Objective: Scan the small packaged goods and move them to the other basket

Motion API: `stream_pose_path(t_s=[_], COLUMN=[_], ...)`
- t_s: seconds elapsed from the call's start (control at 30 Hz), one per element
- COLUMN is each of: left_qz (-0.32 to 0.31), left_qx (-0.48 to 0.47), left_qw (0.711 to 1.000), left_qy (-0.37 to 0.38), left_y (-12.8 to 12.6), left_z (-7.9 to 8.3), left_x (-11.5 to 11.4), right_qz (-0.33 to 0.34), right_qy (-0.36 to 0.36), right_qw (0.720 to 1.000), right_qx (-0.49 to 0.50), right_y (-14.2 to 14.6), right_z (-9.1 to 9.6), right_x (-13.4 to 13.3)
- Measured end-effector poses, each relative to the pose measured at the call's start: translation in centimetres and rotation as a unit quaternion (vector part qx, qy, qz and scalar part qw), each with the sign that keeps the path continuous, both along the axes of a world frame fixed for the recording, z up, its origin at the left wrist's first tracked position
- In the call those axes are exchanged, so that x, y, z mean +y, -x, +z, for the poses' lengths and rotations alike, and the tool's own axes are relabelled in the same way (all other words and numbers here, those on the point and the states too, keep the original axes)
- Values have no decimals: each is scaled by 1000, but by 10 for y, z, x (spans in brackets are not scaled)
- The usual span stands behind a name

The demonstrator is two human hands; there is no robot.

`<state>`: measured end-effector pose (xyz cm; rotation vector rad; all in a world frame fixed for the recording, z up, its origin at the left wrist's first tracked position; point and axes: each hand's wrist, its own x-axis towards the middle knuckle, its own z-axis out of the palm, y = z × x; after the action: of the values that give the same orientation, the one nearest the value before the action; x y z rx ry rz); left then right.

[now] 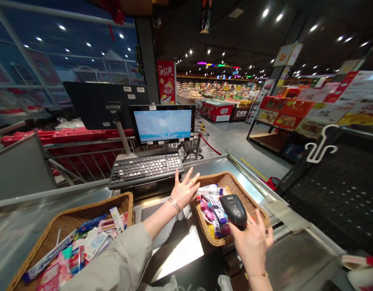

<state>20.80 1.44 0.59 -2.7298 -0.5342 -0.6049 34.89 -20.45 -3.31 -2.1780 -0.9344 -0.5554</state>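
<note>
Overhead the shop is dim, lit by small round ceiling spotlights (265,12) that burn out into white dots. The pale-blue cash register screen (162,124) glows brightest near me and is washed out, unreadable. A hard white glare lies on the dark glass scanner plate (183,252), and the brushed steel counter (10,234) shows a dull sheen. My spread left hand (185,190) is evenly lit, its fingertips slightly soft. My right hand (253,242), gripping the black handheld scanner (233,209), looks sharper. Straight lines bow at the edges, and the far shelves blur.
</note>
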Motion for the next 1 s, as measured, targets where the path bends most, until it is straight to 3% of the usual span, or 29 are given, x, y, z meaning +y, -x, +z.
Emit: stream_pose_path(t_s=[0.13, 0.27, 0.6, 0.7, 1.0], left_qz=[57, 76, 157, 195, 296], left_qx=[-34, -28, -25, -25, -18], left_qw=[998, 996, 986, 978, 950], left_qy=[10, 25, 57, 69, 93], left_y=[-16, -5, 79, 108, 184], left_z=[3, 9, 8, 5, -9], left_x=[-5, -4, -6, -8, -24], right_qz=[-26, -25, 60, 120, 230], right_qy=[-16, -11, -25, -12, 12], right_qw=[999, 999, 998, 993, 973], right_qx=[15, 19, 9, 3, -7], right_y=[-6, -5, 35, 51, 98], right_z=[-6, -6, 11, 15, 4], right_x=[-4, -4, 34, 45, 78])
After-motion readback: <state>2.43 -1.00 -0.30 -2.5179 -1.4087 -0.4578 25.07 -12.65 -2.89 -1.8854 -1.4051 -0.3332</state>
